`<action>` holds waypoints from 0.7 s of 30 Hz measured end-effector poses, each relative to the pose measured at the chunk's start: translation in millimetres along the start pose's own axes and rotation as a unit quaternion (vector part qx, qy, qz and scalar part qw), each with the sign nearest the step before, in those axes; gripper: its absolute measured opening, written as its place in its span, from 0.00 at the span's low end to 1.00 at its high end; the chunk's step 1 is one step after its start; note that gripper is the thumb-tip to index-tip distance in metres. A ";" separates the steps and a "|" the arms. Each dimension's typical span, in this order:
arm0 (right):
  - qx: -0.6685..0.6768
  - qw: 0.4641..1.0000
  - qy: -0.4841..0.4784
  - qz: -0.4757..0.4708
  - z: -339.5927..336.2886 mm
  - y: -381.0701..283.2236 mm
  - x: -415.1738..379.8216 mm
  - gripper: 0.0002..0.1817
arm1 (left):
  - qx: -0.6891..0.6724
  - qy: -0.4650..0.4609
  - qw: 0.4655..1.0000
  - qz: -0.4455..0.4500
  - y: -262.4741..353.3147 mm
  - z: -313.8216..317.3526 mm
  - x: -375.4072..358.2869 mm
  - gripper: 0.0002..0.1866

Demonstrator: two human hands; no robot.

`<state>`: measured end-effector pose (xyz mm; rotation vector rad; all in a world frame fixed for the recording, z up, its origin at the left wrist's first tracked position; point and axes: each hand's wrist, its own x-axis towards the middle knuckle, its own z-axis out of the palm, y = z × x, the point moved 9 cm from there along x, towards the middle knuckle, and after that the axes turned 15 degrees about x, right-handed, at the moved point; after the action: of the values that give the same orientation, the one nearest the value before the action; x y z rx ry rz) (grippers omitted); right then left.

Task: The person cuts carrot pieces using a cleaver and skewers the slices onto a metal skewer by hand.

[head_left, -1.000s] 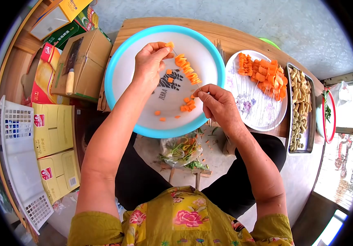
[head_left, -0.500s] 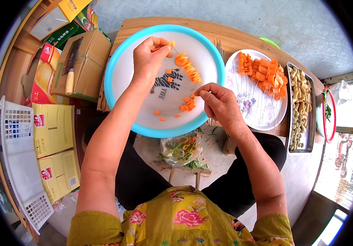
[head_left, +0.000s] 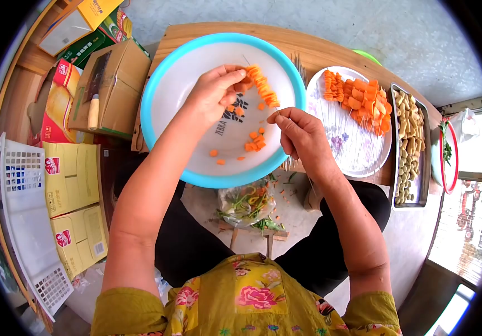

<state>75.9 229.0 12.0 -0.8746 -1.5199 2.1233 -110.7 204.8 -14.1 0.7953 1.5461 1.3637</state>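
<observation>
My right hand [head_left: 303, 140] pinches the lower end of a thin metal skewer [head_left: 278, 111]. Threaded along it, a row of orange carrot slices [head_left: 262, 87] slants up and left over the basin, and the bare tip pokes out above them. At the upper end of the row my left hand [head_left: 218, 89] has its thumb and forefinger closed on the carrot slices; its other fingers curl and partly hide what is in the palm. Beneath both hands stands a white basin [head_left: 179, 101] with a turquoise rim and a zebra print. Loose carrot pieces [head_left: 256, 141] lie on its bottom.
A plate [head_left: 330, 154] of finished carrot skewers [head_left: 367, 103] stands right of the basin. Beyond it is a metal tray [head_left: 411, 193] of skewered pale food. Boxes [head_left: 109, 84] and a knife [head_left: 94, 106] are at left. Below sits a plastic bag [head_left: 246, 206] of vegetable scraps.
My left hand has come down and right, from above the tip to the upper end of the carrot row. The slices now sit closer to the tip; my right hand has hardly moved.
</observation>
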 end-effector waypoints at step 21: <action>0.000 1.000 -0.003 0.007 0.1 -3.1 -3.1 0.12 | -0.233 0.021 0.966 -0.107 -19.4 -4.2 -4.2 0.14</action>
<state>78.0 228.0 15.7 -0.8829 -1.5202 2.1376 -111.1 195.8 -32.2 0.3017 1.2272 1.5034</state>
